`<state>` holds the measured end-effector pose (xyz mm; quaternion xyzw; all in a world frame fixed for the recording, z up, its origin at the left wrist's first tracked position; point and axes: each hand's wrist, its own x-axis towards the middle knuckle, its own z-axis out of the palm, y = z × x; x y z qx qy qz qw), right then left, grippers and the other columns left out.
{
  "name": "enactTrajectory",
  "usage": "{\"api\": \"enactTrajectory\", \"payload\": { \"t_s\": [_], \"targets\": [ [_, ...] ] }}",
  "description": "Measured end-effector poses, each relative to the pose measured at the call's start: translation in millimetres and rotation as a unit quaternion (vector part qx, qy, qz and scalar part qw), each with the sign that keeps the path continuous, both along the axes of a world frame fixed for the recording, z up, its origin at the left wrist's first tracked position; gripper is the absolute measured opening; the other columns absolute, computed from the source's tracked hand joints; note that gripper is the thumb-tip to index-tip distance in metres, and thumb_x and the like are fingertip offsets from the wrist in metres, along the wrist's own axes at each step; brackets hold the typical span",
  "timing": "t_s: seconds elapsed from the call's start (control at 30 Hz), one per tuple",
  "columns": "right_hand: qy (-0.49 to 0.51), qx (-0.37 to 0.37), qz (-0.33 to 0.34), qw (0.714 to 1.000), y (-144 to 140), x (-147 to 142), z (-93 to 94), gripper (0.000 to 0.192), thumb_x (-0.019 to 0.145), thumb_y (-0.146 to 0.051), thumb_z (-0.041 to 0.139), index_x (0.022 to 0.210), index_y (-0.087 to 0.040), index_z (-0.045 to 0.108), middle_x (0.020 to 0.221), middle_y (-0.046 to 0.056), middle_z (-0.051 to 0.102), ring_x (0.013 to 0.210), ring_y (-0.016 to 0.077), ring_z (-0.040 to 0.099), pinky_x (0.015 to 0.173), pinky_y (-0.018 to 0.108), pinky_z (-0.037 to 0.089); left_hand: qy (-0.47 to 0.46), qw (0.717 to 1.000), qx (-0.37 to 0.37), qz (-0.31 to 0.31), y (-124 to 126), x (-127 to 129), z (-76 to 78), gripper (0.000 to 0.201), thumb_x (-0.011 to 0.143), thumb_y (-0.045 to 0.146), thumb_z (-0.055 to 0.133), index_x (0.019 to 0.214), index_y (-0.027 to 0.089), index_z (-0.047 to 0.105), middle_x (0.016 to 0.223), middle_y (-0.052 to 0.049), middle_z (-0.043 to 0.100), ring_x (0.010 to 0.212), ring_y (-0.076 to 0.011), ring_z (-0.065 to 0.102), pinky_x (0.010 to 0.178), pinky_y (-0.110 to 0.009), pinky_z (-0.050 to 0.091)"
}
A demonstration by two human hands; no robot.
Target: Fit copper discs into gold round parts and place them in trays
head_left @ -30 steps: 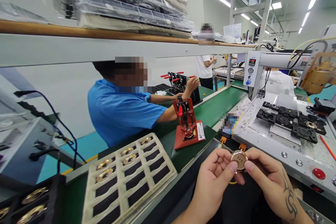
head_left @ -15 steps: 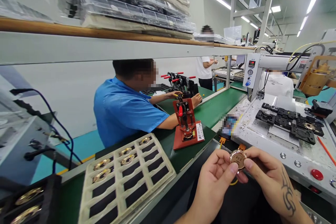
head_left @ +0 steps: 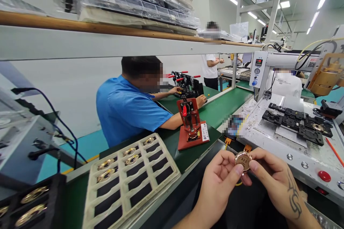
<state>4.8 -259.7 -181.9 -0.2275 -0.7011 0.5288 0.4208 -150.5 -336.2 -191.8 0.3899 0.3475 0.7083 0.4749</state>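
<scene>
On the near left tabletop, a compartment tray (head_left: 129,182) holds a few gold rings. Right of it, the left hand (head_left: 219,186) and right hand (head_left: 274,182) pinch one round gold watch case (head_left: 243,160) between fingertips, apparently inspecting it; turning it calls for a light grip.

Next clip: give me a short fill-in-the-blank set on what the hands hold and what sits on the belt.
1. The left hand and right hand hold a round ____ case together.
2. The cream tray lies on a ____ belt.
3. The red press stands beside a person in a ____ shirt.

Missing: gold; green; blue
</scene>
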Motion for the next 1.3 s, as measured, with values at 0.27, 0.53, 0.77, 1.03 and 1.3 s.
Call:
{"api": "enactTrajectory", "payload": {
  "t_s": [0.27,0.53,0.77,1.03,1.3],
  "targets": [
    [0.016,-0.013,0.057,0.998,1.7,1.0,1.0,0.019,0.109,-0.042,0.067,0.108,-0.026,0.078,0.085,0.002,0.078,0.075,0.0180,0.071,0.075,0.028,0.060,-0.005,1.000,0.007,0.001,-2.6,0.4,4.8,0.035,0.092,0.042,0.089,0.091,0.018,0.064,0.078,0.002,0.077,0.068,-0.0107,0.074,0.070,-0.021,0.058],
    [0.017,-0.014,0.018,1.000,-0.5,0.6,-2.4,0.023,0.106,-0.046,0.071,0.107,-0.026,0.080,0.092,0.004,0.080,0.087,0.0211,0.074,0.080,0.030,0.061,-0.017,1.000,0.003,-0.004,-0.7,-0.2,1.2,0.036,0.091,0.041,0.090,0.091,0.018,0.062,0.078,0.002,0.075,0.066,-0.0108,0.073,0.069,-0.021,0.058],
    [0.017,-0.024,0.002,1.000,3.5,-1.7,-4.8,0.026,0.102,-0.051,0.075,0.104,-0.026,0.082,0.098,0.005,0.081,0.090,0.0222,0.074,0.083,0.030,0.061,0.003,1.000,-0.009,0.004,1.9,-1.7,-4.7,0.040,0.090,0.047,0.090,0.091,0.019,0.062,0.076,0.001,0.075,0.064,-0.0125,0.072,0.069,-0.023,0.055],
    [0.028,-0.050,0.018,0.998,2.6,-9.1,-12.2,0.043,0.101,-0.062,0.071,0.101,-0.021,0.083,0.092,0.008,0.081,0.087,0.0253,0.075,0.083,0.033,0.060,-0.007,0.999,-0.016,0.031,5.1,0.4,-8.6,0.045,0.085,0.050,0.093,0.088,0.018,0.063,0.078,0.001,0.070,0.062,-0.0124,0.069,0.064,-0.024,0.052],
    [0.062,-0.046,-0.037,0.996,6.0,-8.6,-44.3,0.055,0.090,-0.076,0.074,0.093,-0.022,0.085,0.084,0.008,0.081,0.071,0.0232,0.074,0.069,0.031,0.060,-0.014,1.000,-0.019,-0.005,13.5,5.3,-25.3,0.053,0.076,0.054,0.098,0.085,0.019,0.060,0.074,0.000,0.071,0.056,-0.0132,0.067,0.060,-0.025,0.051]
  ]
}}
